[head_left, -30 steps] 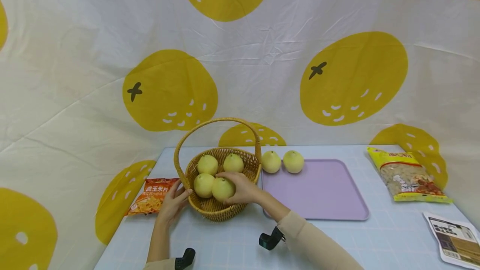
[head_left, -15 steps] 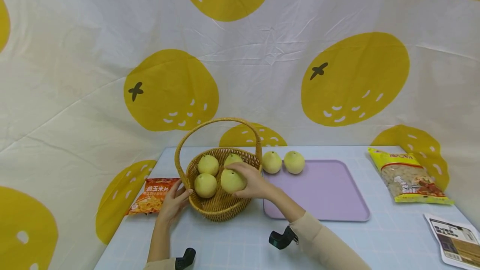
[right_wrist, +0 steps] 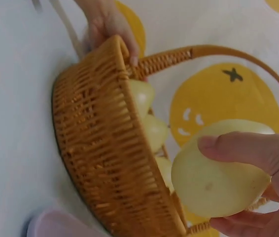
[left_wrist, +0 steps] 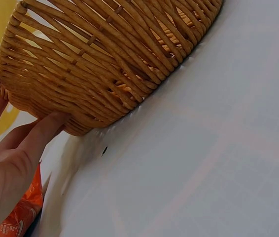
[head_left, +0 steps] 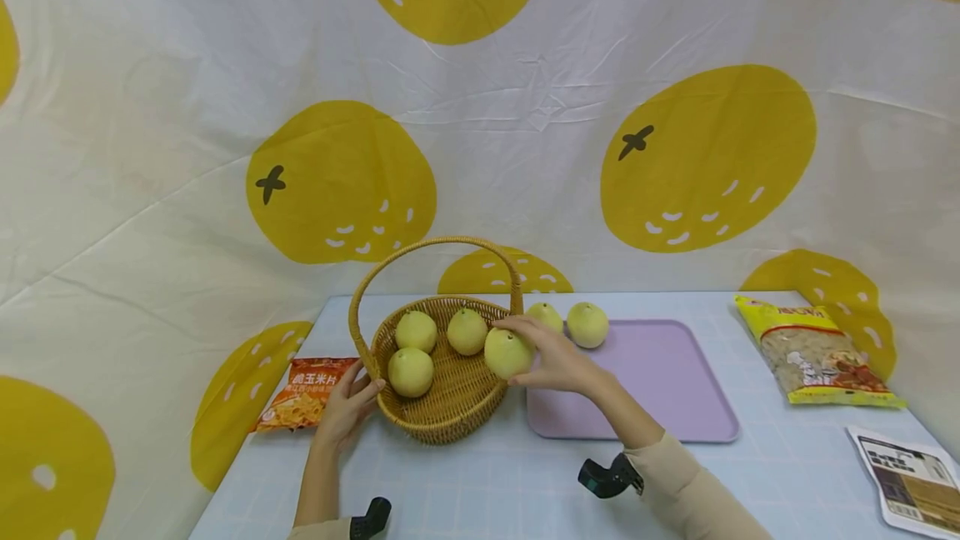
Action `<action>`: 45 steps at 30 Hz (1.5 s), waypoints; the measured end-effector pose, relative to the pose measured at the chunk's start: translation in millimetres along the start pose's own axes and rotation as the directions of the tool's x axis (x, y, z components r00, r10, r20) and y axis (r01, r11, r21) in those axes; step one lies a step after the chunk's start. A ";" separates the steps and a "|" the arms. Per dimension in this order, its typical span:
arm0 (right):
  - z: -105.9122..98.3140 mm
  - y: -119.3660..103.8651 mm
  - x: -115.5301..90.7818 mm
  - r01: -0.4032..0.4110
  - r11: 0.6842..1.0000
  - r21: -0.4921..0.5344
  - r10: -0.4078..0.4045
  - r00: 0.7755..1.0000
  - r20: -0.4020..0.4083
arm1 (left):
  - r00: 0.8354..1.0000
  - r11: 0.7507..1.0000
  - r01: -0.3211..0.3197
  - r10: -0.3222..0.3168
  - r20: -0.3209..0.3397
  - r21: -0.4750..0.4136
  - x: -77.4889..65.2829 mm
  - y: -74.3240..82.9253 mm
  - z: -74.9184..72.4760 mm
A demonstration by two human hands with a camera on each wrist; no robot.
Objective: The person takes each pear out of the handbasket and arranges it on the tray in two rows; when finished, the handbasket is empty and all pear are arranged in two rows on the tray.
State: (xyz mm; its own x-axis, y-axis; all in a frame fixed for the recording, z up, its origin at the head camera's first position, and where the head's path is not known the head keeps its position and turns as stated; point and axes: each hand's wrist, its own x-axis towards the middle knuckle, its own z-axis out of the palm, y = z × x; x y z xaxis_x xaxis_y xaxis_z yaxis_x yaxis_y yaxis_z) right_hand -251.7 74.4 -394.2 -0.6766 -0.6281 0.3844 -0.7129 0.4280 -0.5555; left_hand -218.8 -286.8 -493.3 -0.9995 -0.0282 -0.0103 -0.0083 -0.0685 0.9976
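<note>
In the head view my right hand (head_left: 551,357) grips a round pale-yellow pear (head_left: 508,353) above the right rim of the wicker basket (head_left: 442,432). The right wrist view shows the thumb pressed on this pear (right_wrist: 218,173), with the fingers on its other side. My left hand (head_left: 348,407) holds the basket's left rim by the foot of its arched handle; some of its fingers show against the outer weave in the left wrist view. Inside the basket lie a back-left pear (head_left: 416,331), a back-right pear (head_left: 467,332) and a front-left pear (head_left: 411,372).
Right of the basket lies a purple tray (head_left: 637,390). A partly hidden pear (head_left: 545,315) and another pear (head_left: 587,324) are at its back-left edge. A red snack bag (head_left: 303,394) lies left; a yellow bag (head_left: 817,348) and a white-brown packet (head_left: 911,477) lie far right.
My right hand has lifted the front-right pear from among the others and carried it rightward to the basket's right rim. The left hand and the basket stay put.
</note>
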 end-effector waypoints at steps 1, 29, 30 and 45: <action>-2.8 1.7 -2.8 -0.007 1.000 -0.004 0.007 1.000 -0.008 | 1.000 1.000 -0.001 0.001 -0.002 0.001 -0.1 -0.1 0.1; -80.7 86.6 -69.0 -0.165 0.979 -0.122 0.135 0.966 -0.222 | 1.000 1.000 0.031 -0.031 0.002 -0.002 0.1 1.3 -0.1; -82.5 89.5 -70.8 -0.190 0.975 -0.116 0.161 0.962 -0.220 | 1.000 1.000 0.031 -0.031 0.004 0.001 0.3 1.7 0.1; -92.3 131.1 -88.9 -0.388 0.919 -0.071 0.358 0.896 -0.264 | 0.999 0.999 0.041 -0.041 -0.009 -0.001 0.3 2.1 0.9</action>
State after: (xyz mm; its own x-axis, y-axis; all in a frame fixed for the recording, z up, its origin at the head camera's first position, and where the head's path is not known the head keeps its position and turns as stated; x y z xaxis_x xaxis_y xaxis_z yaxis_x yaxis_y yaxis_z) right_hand -302.0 246.3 -433.2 -0.9099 -0.2380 0.3399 -0.4056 0.6831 -0.6074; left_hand -219.1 -286.0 -491.1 -0.9980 -0.0344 -0.0522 -0.0496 -0.0707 0.9963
